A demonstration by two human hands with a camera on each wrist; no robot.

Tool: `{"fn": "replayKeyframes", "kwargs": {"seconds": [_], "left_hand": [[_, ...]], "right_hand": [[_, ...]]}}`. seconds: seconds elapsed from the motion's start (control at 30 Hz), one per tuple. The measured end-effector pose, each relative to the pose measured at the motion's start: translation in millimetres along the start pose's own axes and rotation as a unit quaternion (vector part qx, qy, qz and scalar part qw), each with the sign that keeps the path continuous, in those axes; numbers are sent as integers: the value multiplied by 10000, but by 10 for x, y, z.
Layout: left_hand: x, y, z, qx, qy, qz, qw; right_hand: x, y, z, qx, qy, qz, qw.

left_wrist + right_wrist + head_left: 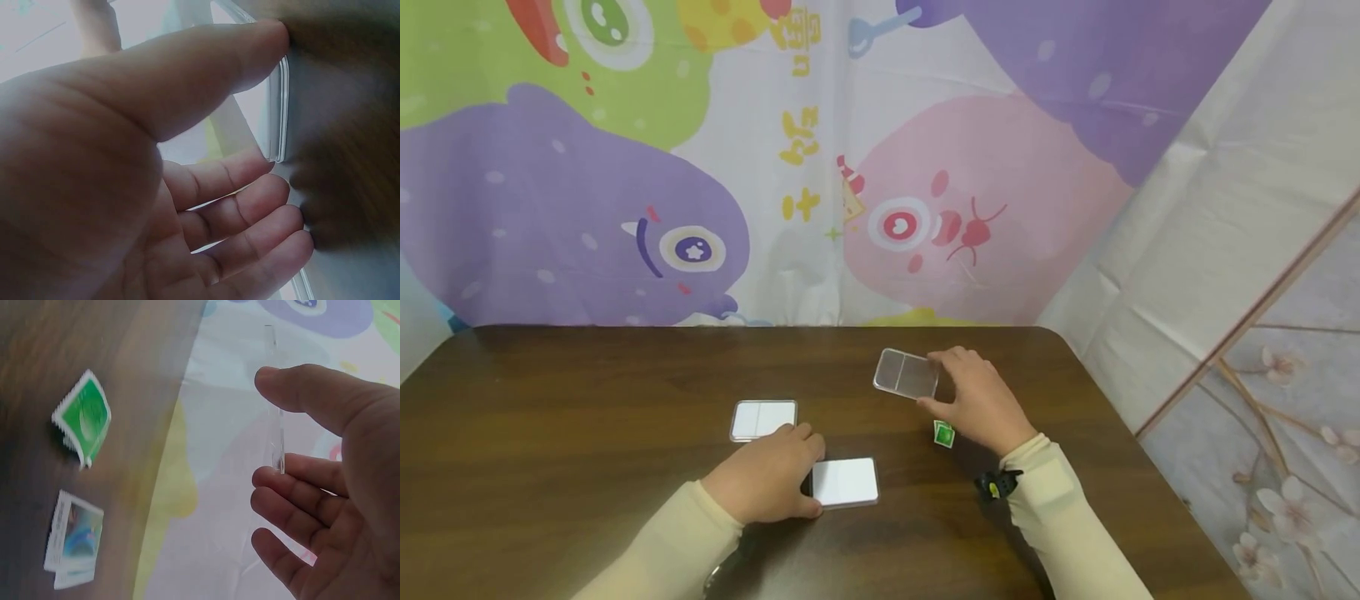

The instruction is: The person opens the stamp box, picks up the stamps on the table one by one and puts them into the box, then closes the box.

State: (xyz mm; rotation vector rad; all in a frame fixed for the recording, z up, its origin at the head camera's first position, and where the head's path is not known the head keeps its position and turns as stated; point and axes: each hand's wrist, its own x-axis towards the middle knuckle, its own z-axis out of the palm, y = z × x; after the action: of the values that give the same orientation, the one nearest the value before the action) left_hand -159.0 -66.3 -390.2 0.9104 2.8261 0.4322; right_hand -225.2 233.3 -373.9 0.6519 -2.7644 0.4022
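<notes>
My left hand grips the left end of a flat clear plastic case with a white inside, which lies on the table. In the left wrist view its thumb and index fingertip meet the two sides of the case; the end under the palm is hidden. My right hand pinches a clear plastic lid by its right end, between thumb and index finger, raised above the table. The lid shows edge-on in the right wrist view. Below that hand lie small stamps, a green stamp among them.
A second clear case with a white inside lies behind my left hand. A blue-green stamp overlaps another one on the dark wooden table. A cartoon-printed cloth hangs along the table's far edge.
</notes>
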Motion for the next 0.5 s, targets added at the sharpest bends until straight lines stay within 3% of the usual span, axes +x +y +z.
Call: {"fn": "replayKeyframes", "kwargs": {"seconds": [0.27, 0.5], "left_hand": [[7, -1, 1, 36, -7, 9, 10000], [6, 6, -5, 50, -16, 9, 10000]], "right_hand": [[-14, 230, -4, 250, 247, 492, 9982], [-59, 465, -11, 90, 737, 1520, 9856]]}}
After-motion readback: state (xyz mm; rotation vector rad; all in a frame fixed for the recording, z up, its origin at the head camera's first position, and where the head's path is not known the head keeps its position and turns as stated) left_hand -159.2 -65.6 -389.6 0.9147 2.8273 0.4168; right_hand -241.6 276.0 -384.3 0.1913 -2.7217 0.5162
